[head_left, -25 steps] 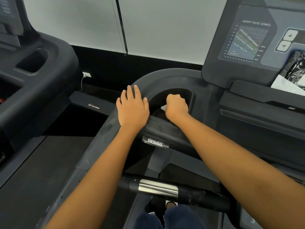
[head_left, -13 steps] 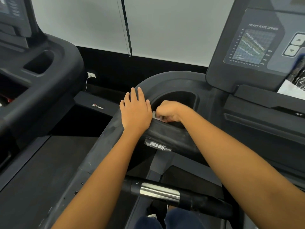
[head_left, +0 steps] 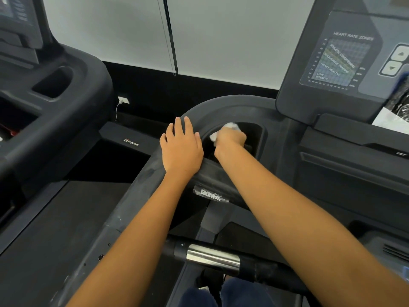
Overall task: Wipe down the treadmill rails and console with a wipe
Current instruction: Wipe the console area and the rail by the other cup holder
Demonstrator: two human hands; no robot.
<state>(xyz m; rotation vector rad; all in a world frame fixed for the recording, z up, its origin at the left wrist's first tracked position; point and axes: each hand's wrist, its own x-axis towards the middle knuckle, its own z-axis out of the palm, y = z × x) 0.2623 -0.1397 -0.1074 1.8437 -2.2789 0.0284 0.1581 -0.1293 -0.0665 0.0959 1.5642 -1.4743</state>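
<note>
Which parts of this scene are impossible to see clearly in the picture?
All in the head view:
- Most of the wipe is hidden inside the right hand.
- The bottom of the cup holder is dark and covered by that hand.
- The console is cut off by the top and right edges.
- The small numbers on the heart rate chart are too blurred to read.

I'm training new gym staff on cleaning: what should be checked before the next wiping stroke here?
1. Wipe gripped by right hand: ok.
2. Wipe touching the cup holder edge: ok.
3. Left hand flat on the rail, bracing: ok.
4. Rail clean: not ok, pale smudges show.
5. Wipe damp enough: cannot tell.
6. Console already wiped: cannot tell.
</note>
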